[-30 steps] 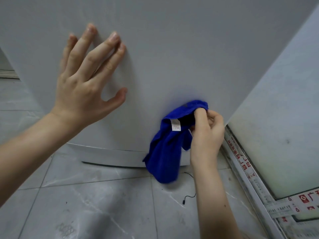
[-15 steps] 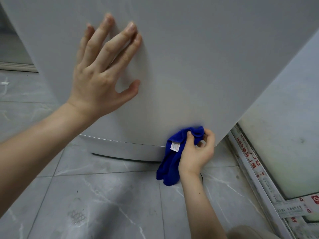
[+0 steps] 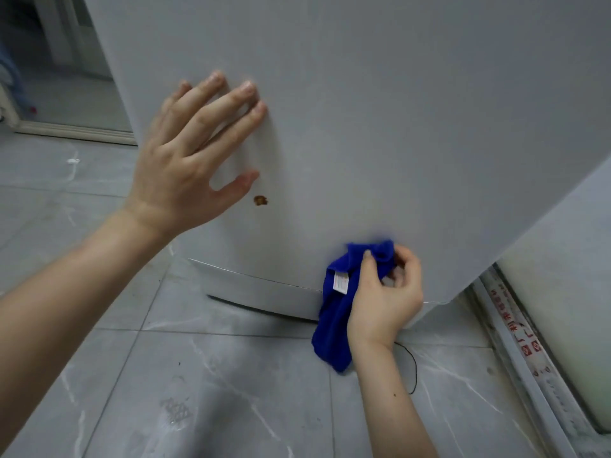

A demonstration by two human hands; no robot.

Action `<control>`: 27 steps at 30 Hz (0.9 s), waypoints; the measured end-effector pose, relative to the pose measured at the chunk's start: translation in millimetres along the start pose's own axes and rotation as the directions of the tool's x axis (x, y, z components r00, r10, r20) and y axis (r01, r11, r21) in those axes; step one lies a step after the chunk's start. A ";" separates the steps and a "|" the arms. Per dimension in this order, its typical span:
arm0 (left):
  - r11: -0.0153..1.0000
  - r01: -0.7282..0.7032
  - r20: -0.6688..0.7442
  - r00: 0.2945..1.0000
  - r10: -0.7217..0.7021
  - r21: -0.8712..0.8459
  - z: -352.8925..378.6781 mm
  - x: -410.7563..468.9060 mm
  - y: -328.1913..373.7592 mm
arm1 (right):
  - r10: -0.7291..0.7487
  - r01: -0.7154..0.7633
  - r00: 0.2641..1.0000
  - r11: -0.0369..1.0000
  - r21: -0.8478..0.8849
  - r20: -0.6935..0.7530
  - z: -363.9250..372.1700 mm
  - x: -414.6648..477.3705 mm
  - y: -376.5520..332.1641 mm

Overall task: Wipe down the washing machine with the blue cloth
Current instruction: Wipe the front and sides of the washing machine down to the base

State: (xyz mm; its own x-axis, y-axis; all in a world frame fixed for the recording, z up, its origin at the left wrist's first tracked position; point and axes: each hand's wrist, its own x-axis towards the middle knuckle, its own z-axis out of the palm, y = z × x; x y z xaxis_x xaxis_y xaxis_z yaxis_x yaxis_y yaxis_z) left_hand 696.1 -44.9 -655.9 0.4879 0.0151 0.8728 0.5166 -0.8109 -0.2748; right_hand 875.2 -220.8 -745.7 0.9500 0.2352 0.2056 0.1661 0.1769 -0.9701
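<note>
A head-worn camera looks down at the pale grey side panel of a washing machine (image 3: 380, 127), which fills most of the view and stands on a grey marbled tile floor (image 3: 198, 391). No containers show in the view.

The left hand (image 3: 195, 150) is spread wide and flat against the panel, fingers pointing up and to the right, thumb angled out below them, and it holds nothing. Just below and to the right of the thumb tip, a small brown stain (image 3: 260, 200) sits on the panel, apart from the hand.

The right hand (image 3: 385, 292) is low on the panel, near its bottom right corner. It grips the blue cloth (image 3: 337, 312), bunched between thumb and curled fingers. The upper bunch of the cloth is pressed against the panel just above the seam where the machine's base trim (image 3: 258, 289) begins. The rest of the cloth hangs down to the left of the wrist, across the trim and toward the floor; whether its end touches the tiles cannot be told. A small white label (image 3: 341, 283) shows on the cloth beside the hand.

The cloth is well apart from the brown stain, lower and to the right of it.

A thin black wire (image 3: 413, 368) curls on the floor just right of the right wrist. Further right, a white frame strip with red printed tape (image 3: 515, 328) runs along the floor beside the machine.
</note>
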 end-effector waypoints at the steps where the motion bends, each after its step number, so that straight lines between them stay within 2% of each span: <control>1: 1.000 -0.011 0.009 1.000 0.012 -0.017 -0.3 -1.5 -3.1 | -0.051 0.051 0.999 0.999 0.010 0.012 5.7 1.3 -7.4; 4: 0.999 -0.027 0.029 0.999 0.028 -0.036 -1.7 -7.6 -10.6 | -0.084 0.084 0.996 0.996 0.012 -0.011 12.1 -4.1 -4.3; 8: 0.999 0.003 0.033 0.999 -0.001 -0.046 -1.4 -13.5 -10.7 | 0.058 -0.058 0.998 0.998 0.004 -0.031 7.2 -21.6 16.5; 15: 0.998 0.010 0.044 0.999 -0.008 -0.054 -0.9 -14.3 -10.3 | -0.188 0.188 0.980 0.982 0.002 0.059 33.6 -16.6 -25.0; 17: 0.998 0.025 0.043 0.999 -0.022 -0.063 -1.1 -14.0 -8.6 | -0.147 0.149 0.987 0.988 -0.039 0.058 29.5 -22.2 -17.6; 19: 0.997 0.037 0.038 0.999 -0.035 -0.066 -1.3 -13.5 -7.3 | -0.047 0.051 0.996 0.997 -0.055 0.071 23.8 -28.3 -6.6; 22: 0.997 0.035 0.038 0.999 -0.032 -0.064 -2.6 -13.7 -7.8 | 0.053 -0.053 0.992 0.999 -0.004 0.116 23.4 -33.2 -7.5; 24: 0.997 0.032 0.041 0.999 -0.029 -0.068 -2.6 -13.9 -8.4 | 0.038 -0.045 0.992 0.997 0.059 0.119 27.1 -34.0 -16.5; 27: 0.996 0.052 0.043 0.998 -0.049 -0.073 -1.4 -13.6 -6.7 | -0.069 0.066 0.996 0.996 0.064 0.056 31.3 -32.4 -28.9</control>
State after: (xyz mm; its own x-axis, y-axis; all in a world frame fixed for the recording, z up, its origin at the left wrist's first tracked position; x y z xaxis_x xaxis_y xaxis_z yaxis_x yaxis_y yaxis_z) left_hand 685.0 -40.5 -665.4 0.4918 0.0795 0.8671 0.4883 -0.8496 -0.1991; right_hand 831.3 -203.6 -720.3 0.9197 0.2760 0.2794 0.2111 0.2526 -0.9443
